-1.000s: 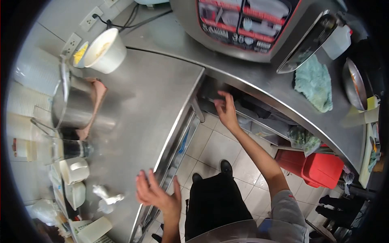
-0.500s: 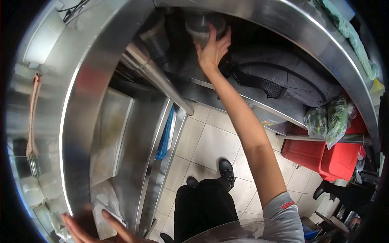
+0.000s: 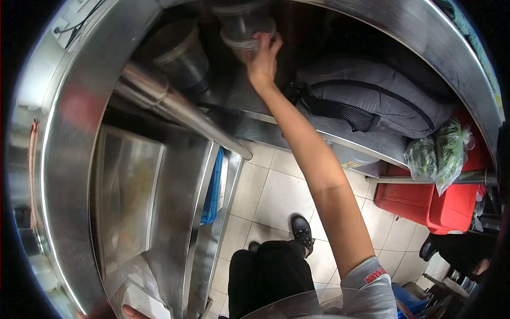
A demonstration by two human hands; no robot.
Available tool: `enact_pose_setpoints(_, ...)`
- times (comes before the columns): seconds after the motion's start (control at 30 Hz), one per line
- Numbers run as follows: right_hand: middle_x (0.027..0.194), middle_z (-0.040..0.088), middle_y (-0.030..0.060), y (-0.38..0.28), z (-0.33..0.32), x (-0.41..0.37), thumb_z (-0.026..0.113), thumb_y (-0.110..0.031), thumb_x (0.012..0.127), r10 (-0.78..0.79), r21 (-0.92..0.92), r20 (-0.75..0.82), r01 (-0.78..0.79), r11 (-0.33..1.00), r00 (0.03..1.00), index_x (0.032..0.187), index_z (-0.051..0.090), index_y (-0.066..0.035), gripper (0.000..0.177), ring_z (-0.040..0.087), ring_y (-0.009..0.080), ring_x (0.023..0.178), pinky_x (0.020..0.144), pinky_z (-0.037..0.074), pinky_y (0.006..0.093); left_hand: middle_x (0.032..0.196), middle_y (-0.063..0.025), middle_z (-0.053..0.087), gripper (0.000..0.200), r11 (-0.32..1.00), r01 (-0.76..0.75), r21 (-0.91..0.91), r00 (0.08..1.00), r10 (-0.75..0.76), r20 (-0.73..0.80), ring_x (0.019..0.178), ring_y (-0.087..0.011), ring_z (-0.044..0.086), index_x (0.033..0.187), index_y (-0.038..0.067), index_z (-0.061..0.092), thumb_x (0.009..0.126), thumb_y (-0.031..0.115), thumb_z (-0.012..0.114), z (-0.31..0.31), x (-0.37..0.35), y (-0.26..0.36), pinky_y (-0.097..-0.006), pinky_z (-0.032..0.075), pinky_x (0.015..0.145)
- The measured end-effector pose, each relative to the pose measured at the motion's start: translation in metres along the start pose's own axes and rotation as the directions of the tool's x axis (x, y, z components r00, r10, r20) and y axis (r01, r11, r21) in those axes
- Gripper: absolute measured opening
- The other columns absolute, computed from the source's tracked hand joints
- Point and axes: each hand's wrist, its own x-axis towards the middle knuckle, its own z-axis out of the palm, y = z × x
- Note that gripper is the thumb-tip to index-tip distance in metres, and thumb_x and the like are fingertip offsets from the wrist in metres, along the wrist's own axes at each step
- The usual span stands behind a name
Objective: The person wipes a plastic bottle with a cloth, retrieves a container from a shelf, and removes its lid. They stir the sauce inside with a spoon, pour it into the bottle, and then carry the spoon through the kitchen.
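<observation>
Plastic tub (image 3: pixel 234 43): right hand (image 3: pixel 263 63) outstretched, seemingly touching.

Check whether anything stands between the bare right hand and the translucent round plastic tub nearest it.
Nothing visible does: the bare right hand has its fingers at the side of the translucent round plastic tub. The grey padded fabric bag lies farther right in the picture, clear of that reach.

Left hand (image 3: pixel 133 312) mostly cut off below, tub (image 3: pixel 234 38) partly behind right hand (image 3: pixel 262 63) — contents unclear
</observation>
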Motion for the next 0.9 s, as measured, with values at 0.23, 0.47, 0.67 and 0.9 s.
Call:
enact_pose_setpoints(0.23,0.13,0.02,0.0251,0.0,0.018,0.02,0.071,-0.007,0.069,-0.017,-0.052,0.064,0.02,0.998,0.998,0.109,0.032,-0.014,0.056,0.044,0.0481,0.106,0.084,0.044,0.0489,0.122,-0.0118,0.05,0.054,0.991,-0.097,-0.094,0.995,0.097,-0.011,0.113,-0.0256,0.047,0.124,0.007,0.045,0.078,0.029,0.061,0.0,0.008,-0.009,-0.0468,0.031,0.101)
enact_pose_setpoints(0.47,0.13,0.025,0.0221,0.011,0.029,0.038,0.069,-0.005,0.07,0.01,-0.059,0.067,-0.006,0.998,0.998,0.11,0.032,-0.013,0.055,0.047,0.0427,0.106,0.084,0.044,0.0482,0.121,-0.0098,0.052,0.056,0.999,-0.019,-0.05,1.0,0.018,-0.021,0.11,-0.0238,0.049,0.125,0.008,0.045,0.075,0.025,0.064,0.002,0.004,0.005,-0.047,0.031,0.099)
enact_pose_setpoints(0.67,0.132,0.03,0.0249,0.022,0.051,0.055,0.063,-0.005,0.07,-0.077,-0.293,0.072,0.095,0.951,0.994,0.122,0.037,-0.008,0.058,0.042,0.041,0.113,0.093,0.036,0.051,0.119,-0.008,0.053,0.058,0.998,0.026,-0.057,0.999,-0.028,-0.035,0.108,-0.0224,0.05,0.125,0.01,0.046,0.073,0.022,0.067,0.001,0.008,0.011,-0.0473,0.032,0.099)
enact_pose_setpoints(0.9,0.119,0.043,0.0231,0.039,-0.022,0.121,0.058,-0.019,0.075,-0.501,-0.546,-0.141,0.355,0.759,0.854,0.115,0.05,-0.002,0.044,0.043,0.0378,0.11,0.091,0.03,0.0544,0.117,-0.0096,0.053,0.06,0.993,0.04,-0.109,0.998,-0.044,-0.033,0.105,-0.0196,0.051,0.122,0.005,0.045,0.072,0.029,0.068,0.004,0.002,0.004,-0.0419,0.035,0.097)
